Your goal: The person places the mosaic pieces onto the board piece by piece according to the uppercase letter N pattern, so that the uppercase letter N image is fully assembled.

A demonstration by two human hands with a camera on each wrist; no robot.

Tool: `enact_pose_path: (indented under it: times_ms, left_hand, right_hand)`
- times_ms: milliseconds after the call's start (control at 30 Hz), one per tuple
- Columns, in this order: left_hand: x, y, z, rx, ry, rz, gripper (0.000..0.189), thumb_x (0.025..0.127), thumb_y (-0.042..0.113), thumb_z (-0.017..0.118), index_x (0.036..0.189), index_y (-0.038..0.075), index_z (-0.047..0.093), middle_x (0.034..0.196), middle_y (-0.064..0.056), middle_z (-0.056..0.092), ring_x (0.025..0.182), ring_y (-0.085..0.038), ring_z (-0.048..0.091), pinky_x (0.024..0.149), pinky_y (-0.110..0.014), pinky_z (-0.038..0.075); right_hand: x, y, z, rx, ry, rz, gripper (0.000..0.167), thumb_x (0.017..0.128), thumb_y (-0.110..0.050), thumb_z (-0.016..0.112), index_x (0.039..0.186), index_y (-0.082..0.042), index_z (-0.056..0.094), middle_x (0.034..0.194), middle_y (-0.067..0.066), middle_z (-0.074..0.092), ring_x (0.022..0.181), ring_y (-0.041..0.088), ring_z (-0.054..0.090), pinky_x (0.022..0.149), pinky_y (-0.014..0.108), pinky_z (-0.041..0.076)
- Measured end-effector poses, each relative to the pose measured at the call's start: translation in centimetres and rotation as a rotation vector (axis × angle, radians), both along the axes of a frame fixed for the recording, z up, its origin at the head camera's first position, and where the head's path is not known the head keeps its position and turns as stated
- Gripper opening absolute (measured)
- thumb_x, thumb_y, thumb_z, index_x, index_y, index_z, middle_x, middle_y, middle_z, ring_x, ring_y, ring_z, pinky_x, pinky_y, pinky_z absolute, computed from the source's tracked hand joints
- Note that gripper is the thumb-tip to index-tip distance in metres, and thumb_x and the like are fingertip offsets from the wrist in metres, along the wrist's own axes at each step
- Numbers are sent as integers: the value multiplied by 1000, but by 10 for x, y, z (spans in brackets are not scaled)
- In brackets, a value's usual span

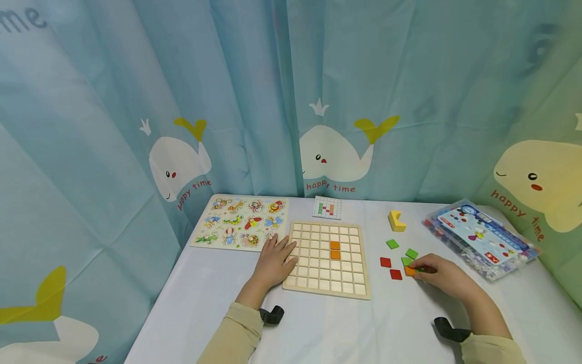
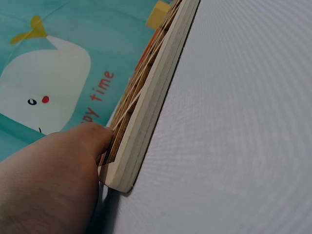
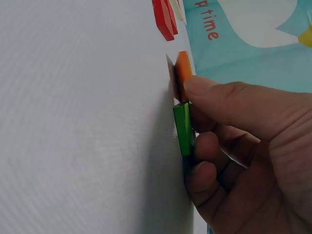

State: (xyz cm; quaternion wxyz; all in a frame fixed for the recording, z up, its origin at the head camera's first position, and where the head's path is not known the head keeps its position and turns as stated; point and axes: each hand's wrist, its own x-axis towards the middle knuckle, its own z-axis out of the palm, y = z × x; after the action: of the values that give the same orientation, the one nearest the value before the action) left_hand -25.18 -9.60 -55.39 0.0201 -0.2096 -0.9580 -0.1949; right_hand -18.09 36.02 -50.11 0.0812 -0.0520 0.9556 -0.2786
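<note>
A wooden grid board (image 1: 327, 283) lies mid-table with two orange tiles (image 1: 335, 249) set in its cells. My left hand (image 1: 283, 254) rests flat with straight fingers on the board's left edge; the left wrist view shows a fingertip (image 2: 95, 136) against the board's side (image 2: 151, 102). My right hand (image 1: 415, 268) is right of the board among loose tiles. Its thumb and curled fingers pinch an orange tile (image 3: 183, 70), tipped up off the table. A green tile (image 3: 184, 127) lies against the curled fingers. Two red tiles (image 1: 390, 268) lie just left of the hand.
Two more green tiles (image 1: 402, 248) and a yellow block (image 1: 396, 221) sit behind the right hand. A pattern card (image 1: 327, 207) lies behind the board, an animal peg puzzle (image 1: 241, 222) at back left, a plastic box (image 1: 479, 237) at far right. Curtains surround the table.
</note>
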Motion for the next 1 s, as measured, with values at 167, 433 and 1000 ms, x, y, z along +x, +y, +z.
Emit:
enact_pose_path:
  times_ms: [167, 433, 1000]
  left_hand:
    - [0, 0, 0, 4, -14, 4, 54, 101, 49, 46, 150, 26, 44, 161, -1, 33, 154, -32, 12, 127, -49, 5]
    - [0, 0, 1, 0, -19, 7, 55, 101, 50, 45, 151, 27, 44, 162, 0, 32, 155, -31, 11, 127, -48, 5]
    - [0, 0, 1, -7, 6, -7, 53, 102, 47, 46, 149, 23, 47, 160, -4, 36, 153, -34, 16, 127, -50, 8]
  right_hand:
    - [-2, 0, -2, -1, -14, 2, 25, 90, -24, 72, 112, -12, 68, 112, 9, 63, 97, 22, 55, 84, 41, 51]
    - [-3, 0, -6, 1, -5, 9, 23, 90, -21, 71, 110, -12, 66, 111, 9, 62, 98, 23, 54, 85, 44, 50]
    - [-5, 0, -13, 29, 30, 13, 22, 88, -21, 73, 107, -12, 67, 107, 7, 62, 94, 21, 53, 80, 37, 49]
